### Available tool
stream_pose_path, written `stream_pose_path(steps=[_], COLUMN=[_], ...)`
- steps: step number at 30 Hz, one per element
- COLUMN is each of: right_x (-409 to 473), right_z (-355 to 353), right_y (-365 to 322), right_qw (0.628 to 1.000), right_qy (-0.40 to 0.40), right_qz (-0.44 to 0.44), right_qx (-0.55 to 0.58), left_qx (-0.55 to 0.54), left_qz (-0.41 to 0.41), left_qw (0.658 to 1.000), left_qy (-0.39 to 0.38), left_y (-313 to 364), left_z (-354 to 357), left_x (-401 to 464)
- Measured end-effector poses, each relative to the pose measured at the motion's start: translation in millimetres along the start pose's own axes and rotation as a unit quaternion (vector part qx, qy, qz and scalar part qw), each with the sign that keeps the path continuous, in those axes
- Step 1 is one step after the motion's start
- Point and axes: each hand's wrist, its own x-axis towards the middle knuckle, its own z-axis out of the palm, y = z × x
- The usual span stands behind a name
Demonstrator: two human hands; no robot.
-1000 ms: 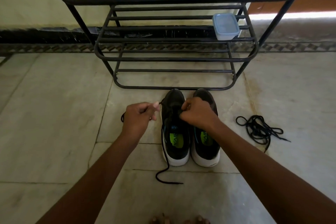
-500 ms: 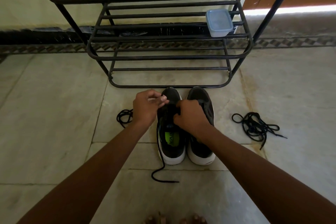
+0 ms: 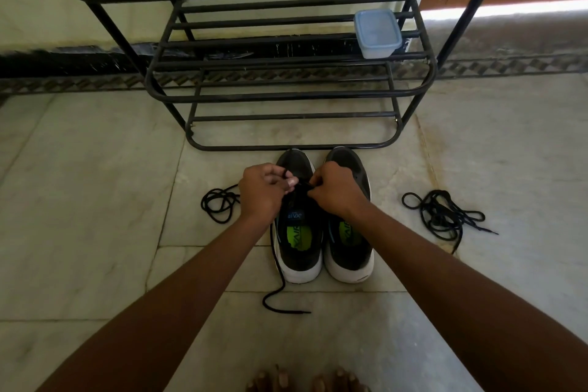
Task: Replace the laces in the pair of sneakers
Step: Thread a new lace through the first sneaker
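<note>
Left hand and right hand pinch the black lace over the left sneaker. Their fingers hide its eyelets. Toes are cut off at the floor's near edge.

1. The tongue label of the left black sneaker with white sole carries light lettering, seen upside down; it seems to read "AIR".
2. Both neon-green insole patches bear dark lettering, too distorted to read surely.

Black metal shoe rack w/ blue-lidded plastic box on 1 shelf.
</note>
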Motion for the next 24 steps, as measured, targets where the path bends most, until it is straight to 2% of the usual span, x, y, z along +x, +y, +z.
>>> stream_pose_path(steps=[4,8,19,24], right_x=[0.1,-1.2,-0.6,-1.5], right_z=[-2.3,-4.5,-6.0,-5.3], right_y=[1.3,2.0,5.5,5.6], right_qw=[1.000,1.000,0.997,0.997], right_qy=[-0.009,-0.015,-0.032,-0.033], right_qz=[0.002,-0.003,0.013,0.013], right_qx=[0.007,0.017,0.065,0.070], left_qx=[0.090,0.118,0.049,0.062], left_qz=[0.036,0.068,0.039,0.064], left_qw=[0.995,0.991,0.998,0.995], left_qy=[0.004,0.003,0.015,0.037], left_y=[-2.3,-6.5,-19.3,-17.1], left_z=[3.0,5.8,11.1,16.0], left_x=[2.5,2.0,-2.5,-7.0])
